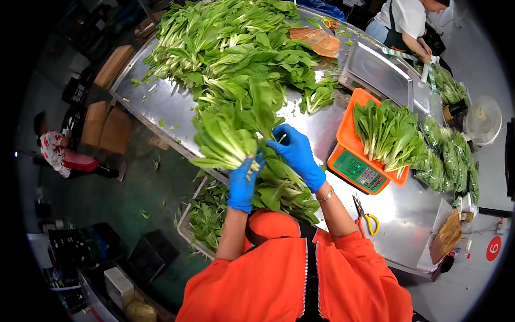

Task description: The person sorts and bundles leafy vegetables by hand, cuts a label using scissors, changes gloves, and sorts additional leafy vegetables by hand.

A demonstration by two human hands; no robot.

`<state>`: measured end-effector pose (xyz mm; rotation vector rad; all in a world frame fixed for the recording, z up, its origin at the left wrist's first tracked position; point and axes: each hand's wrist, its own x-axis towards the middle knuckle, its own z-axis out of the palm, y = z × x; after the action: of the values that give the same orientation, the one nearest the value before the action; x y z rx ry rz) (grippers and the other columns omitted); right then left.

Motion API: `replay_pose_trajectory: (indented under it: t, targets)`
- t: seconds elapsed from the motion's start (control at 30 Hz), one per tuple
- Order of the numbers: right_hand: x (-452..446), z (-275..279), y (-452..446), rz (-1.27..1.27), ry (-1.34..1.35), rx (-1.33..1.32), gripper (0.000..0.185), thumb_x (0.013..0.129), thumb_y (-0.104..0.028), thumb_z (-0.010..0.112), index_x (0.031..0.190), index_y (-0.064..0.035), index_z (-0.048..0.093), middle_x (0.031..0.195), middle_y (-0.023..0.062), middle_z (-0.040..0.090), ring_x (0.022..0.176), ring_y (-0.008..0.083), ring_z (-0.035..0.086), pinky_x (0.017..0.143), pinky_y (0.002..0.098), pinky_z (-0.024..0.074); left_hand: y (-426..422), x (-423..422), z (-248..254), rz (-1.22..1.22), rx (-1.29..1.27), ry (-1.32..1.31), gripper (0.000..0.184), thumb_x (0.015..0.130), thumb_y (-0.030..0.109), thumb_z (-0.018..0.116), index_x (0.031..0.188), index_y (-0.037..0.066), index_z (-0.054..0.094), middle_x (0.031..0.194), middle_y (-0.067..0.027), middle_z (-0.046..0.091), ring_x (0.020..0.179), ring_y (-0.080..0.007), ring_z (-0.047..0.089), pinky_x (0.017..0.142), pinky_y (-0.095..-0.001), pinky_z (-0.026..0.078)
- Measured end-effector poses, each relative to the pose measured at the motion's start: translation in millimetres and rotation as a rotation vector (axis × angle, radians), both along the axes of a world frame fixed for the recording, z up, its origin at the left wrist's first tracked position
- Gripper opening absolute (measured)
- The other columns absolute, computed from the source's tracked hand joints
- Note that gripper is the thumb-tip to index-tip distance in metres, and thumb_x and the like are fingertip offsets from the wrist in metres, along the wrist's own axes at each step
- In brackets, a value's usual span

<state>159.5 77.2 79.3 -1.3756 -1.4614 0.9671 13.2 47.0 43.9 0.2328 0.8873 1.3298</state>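
Note:
My left hand (245, 181), in a blue glove, is closed around the white stem ends of a bunch of leafy greens (224, 137), whose leaves point up and left. Close by on the right, my gloved right hand (298, 155) has its thumb and fingers pinched on a long upright green leaf (263, 110), which is slightly blurred. More loose leafy greens lie under both hands at the table's front edge. A big pile of the same greens (230, 40) covers the far side of the metal table (179, 115).
An orange scale (357, 169) bears an orange tray (346, 126) of greens. Scissors with red and yellow handles (367, 217) lie nearer me. Bagged greens (450, 153) sit at right. A crate of leaves (188, 225) stands below the table edge. A co-worker (406, 24) works at far right.

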Motion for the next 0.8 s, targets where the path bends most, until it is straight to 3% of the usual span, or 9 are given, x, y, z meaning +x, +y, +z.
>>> replay_pose_trajectory:
  t: [0.07,0.13,0.23,0.27,0.43,0.5,0.53,0.6,0.8]
  targets:
    - [-10.4,1.9,-11.1,0.039,-0.062,0.084,0.019,0.073,-0.013,0.062,0.087,-0.0046,0.053,0.075,0.0065,0.055,0.062,0.0170,0.056,0.055,0.0273,0.0439,-1.2,-0.2,-16.9,-0.009,0.012,-0.002,0.011,0.081,0.005,0.054,0.072,0.000,0.053,0.064,-0.0053,0.052,0.065,-0.0139,0.055,0.077,-0.0329,0.049]
    - [-19.4,1.0,-20.2,0.096,-0.228,0.228,0.013,0.074,-0.012,0.058,0.083,-0.0067,0.051,0.078,0.0092,0.051,0.067,0.0267,0.055,0.057,0.0324,0.0438,-2.9,-2.2,-23.3,-0.080,0.124,-0.151,0.009,0.082,0.006,0.052,0.087,-0.002,0.054,0.080,-0.0085,0.056,0.075,-0.0162,0.056,0.078,-0.0311,0.047]
    - [-25.7,0.8,-30.8,0.110,-0.291,0.270,0.012,0.075,-0.014,0.056,0.082,-0.0077,0.049,0.078,0.0091,0.049,0.067,0.0282,0.054,0.056,0.0348,0.0431,-8.5,-10.1,-33.0,-0.140,0.215,-0.316,0.010,0.082,0.006,0.053,0.089,-0.001,0.053,0.081,-0.0072,0.056,0.074,-0.0145,0.055,0.072,-0.0275,0.047]
    - [-27.1,2.4,-34.6,0.111,-0.314,0.260,0.014,0.071,-0.008,0.059,0.084,-0.0073,0.053,0.078,0.0081,0.052,0.067,0.0271,0.056,0.056,0.0313,0.0444,-5.4,-4.6,-24.8,-0.020,-0.023,-0.251,0.016,0.083,0.008,0.052,0.068,0.002,0.051,0.062,-0.0043,0.050,0.056,-0.0095,0.048,0.056,-0.0203,0.043]
    - [-26.7,-3.7,-51.1,0.200,-0.377,0.315,0.016,0.072,-0.009,0.060,0.086,-0.0071,0.053,0.077,0.0073,0.052,0.068,0.0237,0.056,0.058,0.0291,0.0439,-7.5,-3.4,-15.0,-0.042,-0.073,-0.328,0.011,0.084,0.007,0.049,0.078,-0.001,0.052,0.062,-0.0048,0.049,0.055,-0.0088,0.047,0.052,-0.0181,0.040]
    - [-20.5,-13.5,-56.8,0.164,0.143,0.190,0.017,0.075,-0.009,0.060,0.090,-0.0047,0.053,0.076,0.0053,0.055,0.065,0.0155,0.056,0.058,0.0259,0.0436,-9.7,2.8,4.6,0.064,-0.145,-0.277,0.008,0.083,0.004,0.050,0.082,-0.002,0.055,0.065,-0.0038,0.051,0.057,-0.0079,0.048,0.052,-0.0166,0.040]
    - [-12.6,-14.0,-57.0,0.164,0.143,0.190,0.017,0.075,-0.009,0.060,0.090,-0.0047,0.053,0.076,0.0053,0.055,0.065,0.0155,0.056,0.058,0.0259,0.0436,-9.7,1.4,-3.6,0.064,-0.145,-0.277,0.008,0.083,0.004,0.050,0.082,-0.002,0.055,0.065,-0.0038,0.051,0.057,-0.0079,0.048,0.052,-0.0166,0.040]
    - [9.8,-14.7,-55.1,0.065,0.444,-0.252,0.017,0.078,-0.008,0.057,0.093,-0.0011,0.052,0.074,0.0045,0.055,0.063,0.0096,0.052,0.059,0.0223,0.0429,-11.7,-2.8,-27.2,-0.136,-0.006,-0.077,0.005,0.080,0.002,0.054,0.082,-0.002,0.057,0.068,-0.0028,0.053,0.062,-0.0072,0.050,0.054,-0.0165,0.040]
    - [29.3,-13.5,-64.0,0.102,0.458,-0.372,0.025,0.078,-0.009,0.059,0.100,0.0015,0.051,0.079,0.0045,0.055,0.063,0.0090,0.051,0.058,0.0219,0.0422,-15.1,15.9,-9.5,-0.165,-0.076,0.071,0.007,0.075,0.002,0.061,0.080,-0.003,0.059,0.068,-0.0039,0.054,0.059,-0.0070,0.051,0.051,-0.0136,0.040]
